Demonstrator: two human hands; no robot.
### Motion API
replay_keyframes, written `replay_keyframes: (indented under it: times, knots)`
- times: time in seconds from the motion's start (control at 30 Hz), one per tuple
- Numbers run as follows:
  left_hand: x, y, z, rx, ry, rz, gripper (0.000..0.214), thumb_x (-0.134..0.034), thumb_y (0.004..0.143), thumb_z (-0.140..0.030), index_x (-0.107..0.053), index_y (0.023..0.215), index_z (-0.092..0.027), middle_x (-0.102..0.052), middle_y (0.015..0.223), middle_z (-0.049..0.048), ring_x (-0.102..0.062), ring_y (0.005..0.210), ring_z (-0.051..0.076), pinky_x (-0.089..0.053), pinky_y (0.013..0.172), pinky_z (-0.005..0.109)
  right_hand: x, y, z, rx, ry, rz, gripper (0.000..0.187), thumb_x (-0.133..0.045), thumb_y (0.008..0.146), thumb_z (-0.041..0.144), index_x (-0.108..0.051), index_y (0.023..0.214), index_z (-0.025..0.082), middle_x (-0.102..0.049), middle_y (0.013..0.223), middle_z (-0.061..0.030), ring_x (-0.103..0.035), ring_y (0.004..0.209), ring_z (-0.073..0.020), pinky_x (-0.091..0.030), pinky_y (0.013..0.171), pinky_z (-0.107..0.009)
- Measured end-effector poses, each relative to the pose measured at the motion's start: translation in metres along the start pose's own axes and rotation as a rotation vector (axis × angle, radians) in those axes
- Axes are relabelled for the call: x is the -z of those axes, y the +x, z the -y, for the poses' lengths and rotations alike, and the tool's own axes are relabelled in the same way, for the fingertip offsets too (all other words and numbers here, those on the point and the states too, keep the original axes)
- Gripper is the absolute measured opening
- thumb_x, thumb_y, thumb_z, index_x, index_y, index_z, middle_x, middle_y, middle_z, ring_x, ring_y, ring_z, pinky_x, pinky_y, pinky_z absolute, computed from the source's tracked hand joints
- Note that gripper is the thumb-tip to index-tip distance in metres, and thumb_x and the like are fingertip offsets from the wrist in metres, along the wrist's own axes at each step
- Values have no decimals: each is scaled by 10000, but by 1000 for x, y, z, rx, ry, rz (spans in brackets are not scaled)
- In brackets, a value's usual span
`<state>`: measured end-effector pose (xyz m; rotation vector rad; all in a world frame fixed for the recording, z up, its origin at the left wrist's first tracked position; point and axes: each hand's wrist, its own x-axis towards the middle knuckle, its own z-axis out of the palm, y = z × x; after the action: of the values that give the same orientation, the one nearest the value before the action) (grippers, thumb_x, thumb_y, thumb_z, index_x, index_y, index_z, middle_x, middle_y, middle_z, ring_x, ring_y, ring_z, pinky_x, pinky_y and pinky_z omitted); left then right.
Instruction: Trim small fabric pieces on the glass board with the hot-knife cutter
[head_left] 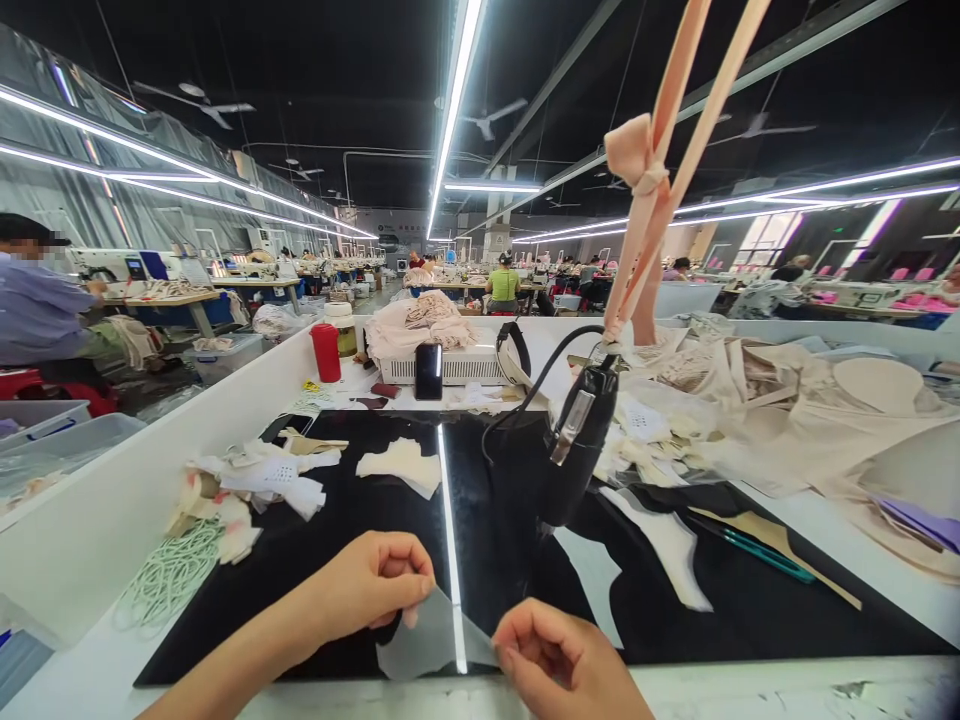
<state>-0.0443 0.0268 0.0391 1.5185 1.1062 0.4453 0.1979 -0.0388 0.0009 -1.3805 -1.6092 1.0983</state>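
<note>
Head view: left hand (379,580) and right hand (561,655) pinch a translucent sheet (424,642) at six o'clock. Black tool (581,440) hangs at twelve o'clock from right hand.

The head camera looks forward and down over the black surface (750,620).

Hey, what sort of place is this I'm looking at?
Probably a garment sewing workshop. Sewing machines stand across the room, beige fabric lies heaped at the right, and a person in a lilac top sits at the far left.
</note>
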Motion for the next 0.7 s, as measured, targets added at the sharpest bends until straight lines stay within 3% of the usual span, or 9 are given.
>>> replay_keyframes:
  times: [0.1, 0.27, 0.37, 0.47, 0.6, 0.7]
  knots:
    - [3, 7, 0, -39, 115, -63, 257, -626, 806, -441, -635, 833, -185, -632, 609, -33, -364, 464, 91, -264, 474, 235, -2, 6, -6, 127, -233, -92, 146, -579, 847, 264, -679, 743, 243, -611, 659, 36, -535, 599, -136, -356, 571, -257]
    - [2, 22, 6, -154, 342, -309, 210, -595, 840, -362, -699, 948, -216, -673, 856, -3, -510, 685, 163, -371, 645, 279, -8, 14, -27, 340, -597, -236, 122, -579, 896, 169, -635, 864, 273, -676, 831, 19, -656, 771, -196, -460, 683, -291]
    - [0, 22, 15, -221, 413, -386, 217, -535, 890, -378, -679, 982, -244, -677, 928, 8, -581, 788, 204, -427, 738, 305, 1, 11, -35, 426, -726, -236, 147, -610, 915, 167, -639, 1008, 278, -689, 921, 1, -684, 831, -211, -510, 726, -306]
    - [4, 23, 34, -300, 547, -381, 257, -464, 958, -433, -680, 1003, -303, -697, 964, -22, -654, 807, 192, -491, 740, 271, 29, 5, -42, 425, -762, -268, 113, -586, 967, 237, -638, 1052, 291, -697, 912, 11, -693, 827, -189, -534, 737, -285]
    - [14, 34, 64, -334, 516, -414, 329, -520, 932, -577, -709, 1083, -353, -745, 1027, -48, -722, 892, 194, -561, 787, 221, 94, -1, -51, 296, -864, -512, 176, -499, 1028, 354, -658, 997, 285, -709, 895, -8, -682, 833, -212, -534, 748, -319]
    - [14, 44, 76, -325, 466, -583, 391, -548, 860, -673, -755, 1021, -382, -767, 1037, -87, -733, 952, 198, -570, 846, 208, 140, 1, -59, 211, -962, -607, 246, -477, 1035, 386, -671, 992, 239, -718, 891, -48, -678, 826, -252, -532, 752, -377]
